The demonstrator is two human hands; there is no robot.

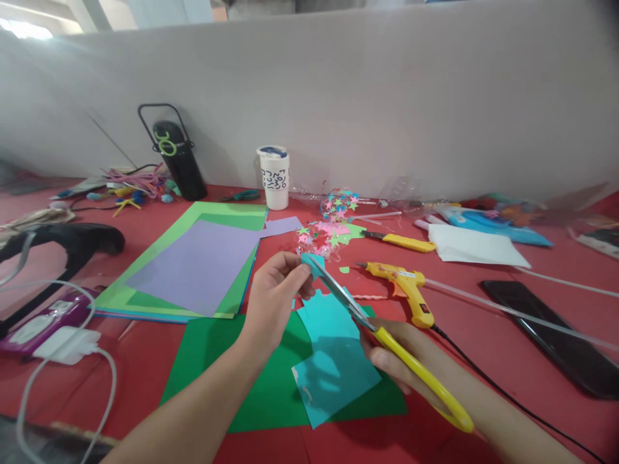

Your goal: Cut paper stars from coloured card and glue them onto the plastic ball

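Note:
Between its thumb and fingers, my left hand [278, 290] pinches a small piece of turquoise paper [316, 263]. My right hand [396, 354] is closed on a pair of scissors [411, 367] with yellow handles, whose blades point up and left and meet the small piece. Whether the blades are apart is hard to make out. Below both hands lie larger turquoise paper pieces [333, 370] with cut edges, resting on a dark green sheet [271, 386]. A tiny light green scrap [344, 270] lies just beyond the blades.
A yellow glue gun [406, 287], a yellow box cutter [409, 242] and a black phone [551, 335] lie at right. Star confetti [341, 206] is ahead, near a white cup [275, 180]. Purple paper [198, 264], a black bottle [181, 161] and a purple power strip [53, 319] are at left.

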